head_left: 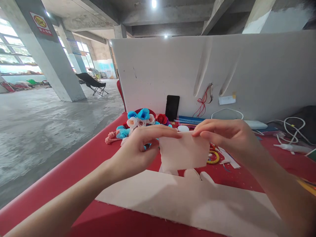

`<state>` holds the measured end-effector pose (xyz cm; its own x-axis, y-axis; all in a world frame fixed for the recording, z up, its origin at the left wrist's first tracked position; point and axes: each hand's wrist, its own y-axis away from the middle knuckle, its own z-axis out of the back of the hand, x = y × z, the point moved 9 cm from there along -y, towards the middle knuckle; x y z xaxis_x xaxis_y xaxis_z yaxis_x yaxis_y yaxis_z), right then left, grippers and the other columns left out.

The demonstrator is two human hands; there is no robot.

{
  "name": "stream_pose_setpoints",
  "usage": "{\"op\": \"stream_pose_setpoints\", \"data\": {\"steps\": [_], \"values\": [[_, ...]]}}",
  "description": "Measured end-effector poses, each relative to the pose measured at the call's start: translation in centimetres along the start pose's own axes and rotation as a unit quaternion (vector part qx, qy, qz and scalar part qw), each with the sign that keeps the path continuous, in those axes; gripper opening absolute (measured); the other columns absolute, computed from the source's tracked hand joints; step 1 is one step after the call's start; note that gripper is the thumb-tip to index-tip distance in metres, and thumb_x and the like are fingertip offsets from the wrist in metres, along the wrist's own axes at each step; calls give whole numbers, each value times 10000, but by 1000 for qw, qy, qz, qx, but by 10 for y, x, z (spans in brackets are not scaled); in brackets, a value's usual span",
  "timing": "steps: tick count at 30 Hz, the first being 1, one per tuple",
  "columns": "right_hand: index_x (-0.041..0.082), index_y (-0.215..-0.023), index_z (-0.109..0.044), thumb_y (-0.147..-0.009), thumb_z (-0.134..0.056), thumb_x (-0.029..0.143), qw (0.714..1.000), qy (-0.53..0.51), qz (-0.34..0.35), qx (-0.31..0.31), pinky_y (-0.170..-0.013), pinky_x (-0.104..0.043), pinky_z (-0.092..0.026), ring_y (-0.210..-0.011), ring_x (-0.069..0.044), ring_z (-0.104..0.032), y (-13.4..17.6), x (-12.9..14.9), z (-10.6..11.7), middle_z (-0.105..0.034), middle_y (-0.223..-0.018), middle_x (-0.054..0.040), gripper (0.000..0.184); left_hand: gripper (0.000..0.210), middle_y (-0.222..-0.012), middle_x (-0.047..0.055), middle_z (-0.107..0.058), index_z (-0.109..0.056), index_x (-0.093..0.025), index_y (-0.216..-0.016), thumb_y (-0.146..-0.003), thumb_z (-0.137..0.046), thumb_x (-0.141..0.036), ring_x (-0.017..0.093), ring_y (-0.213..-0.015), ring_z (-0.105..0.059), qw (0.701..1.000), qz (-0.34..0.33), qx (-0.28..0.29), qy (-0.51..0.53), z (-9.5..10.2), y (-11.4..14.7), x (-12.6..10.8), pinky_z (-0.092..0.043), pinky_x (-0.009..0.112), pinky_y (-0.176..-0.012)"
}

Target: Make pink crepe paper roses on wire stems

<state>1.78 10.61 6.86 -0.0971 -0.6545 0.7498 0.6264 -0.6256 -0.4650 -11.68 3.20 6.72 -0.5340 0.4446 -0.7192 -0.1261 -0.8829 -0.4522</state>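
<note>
1 left hand (139,144), 1 right hand (228,135), 1 held pale piece (185,152), 1 long pale sheet (140,189), 1 phone (172,108), 1 black chair (90,80)

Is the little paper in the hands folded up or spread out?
Spread out: the pale paper piece shows a broad face between the left hand and right hand. Folds along its top edge: can't tell.

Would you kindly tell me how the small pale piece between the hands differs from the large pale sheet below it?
Pose: the small piece is held up between the left hand and right hand, while the large sheet lies on the red table.
Size: the small piece is far shorter than the large sheet.
Shared: both are pale and look thin.
</note>
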Motion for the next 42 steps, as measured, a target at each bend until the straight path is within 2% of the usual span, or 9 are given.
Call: {"op": "stream_pose_setpoints", "data": {"steps": [3, 8, 11, 13, 18, 22, 27, 36, 42], "values": [[249, -721, -684, -799, -588, 278, 998, 40, 53, -20, -590, -221, -440, -711, -116, -571, 1, 12, 1, -657, -760, 9, 127, 512, -1019, -29, -673, -681, -237, -895, -628, -340, 36, 159, -1013, -564, 1000, -24, 6, -5, 0, 1, -5, -489, 190, -675], [229, -752, -678, -798, -585, 171, 985, 69, 157, -23, -597, -194, -466, -692, -89, -587, 8, 34, 0, -662, -759, 28, 118, 77, -894, 0, -618, -570, -208, -856, -788, -538, -191, 128, -807, -579, 997, 22, -44, 66, 3, 1, -1, -476, 188, -587], [221, -775, -673, -797, -586, 139, 980, 68, 186, -17, -629, -179, -474, -714, -76, -591, 11, 41, -5, -658, -776, 34, 121, 242, -908, -3, -619, -600, -226, -944, -717, -659, -286, 126, -798, -567, 997, 69, -27, 37, -5, 0, 4, -454, 166, -545], [224, -776, -667, -793, -590, 128, 978, 70, 194, -31, -657, -174, -474, -735, -72, -593, 12, 43, -5, -657, -779, 42, 124, 163, -784, -17, -618, -641, -215, -870, -717, -653, -271, 106, -707, -549, 995, 97, -13, 13, -9, 0, 6, -423, 155, -511], [233, -762, -642, -815, -565, 152, 984, 61, 166, -17, -675, -183, -461, -756, -76, -583, 11, 37, -5, -649, -798, 50, 124, 109, -600, -26, -544, -634, -168, -671, -723, -611, -262, 94, -585, -482, 989, 145, -26, -17, -4, 0, 14, -357, 178, -470], [213, -757, -565, -850, -503, 171, 987, 70, 118, 81, -644, -173, -428, -775, -73, -545, 11, 27, -19, -605, -862, 41, 119, 147, -566, -30, -495, -609, -164, -638, -714, -607, -290, 92, -550, -440, 981, 191, 16, 7, -14, 3, 22, -312, 184, -442], [188, -780, -534, -864, -477, 156, 966, 109, 155, 174, -643, -176, -396, -770, -66, -505, 20, 34, -44, -571, -844, 31, 106, 137, -541, -46, -445, -579, -163, -594, -688, -614, -257, 69, -527, -393, 980, 197, 31, 4, -23, 5, 19, -274, 158, -427], [178, -702, -532, -869, -463, 192, 964, 139, 115, 196, -549, -223, -382, -626, -89, -486, 20, 28, -12, -532, -674, 11, 181, 232, -506, -50, -434, -472, -158, -521, -678, -614, -252, 69, -485, -412, 973, 230, 15, 28, -15, 5, 24, -284, 164, -415], [251, -775, -627, -855, -513, 213, 981, 75, 105, 142, -681, -193, -446, -907, -111, -539, 15, 26, -6, -545, -994, 15, 144, 239, -470, -71, -397, -447, -154, -517, -683, -610, -205, 43, -447, -366, 975, 218, 2, 53, -17, 4, 24, -258, 141, -394]]}}
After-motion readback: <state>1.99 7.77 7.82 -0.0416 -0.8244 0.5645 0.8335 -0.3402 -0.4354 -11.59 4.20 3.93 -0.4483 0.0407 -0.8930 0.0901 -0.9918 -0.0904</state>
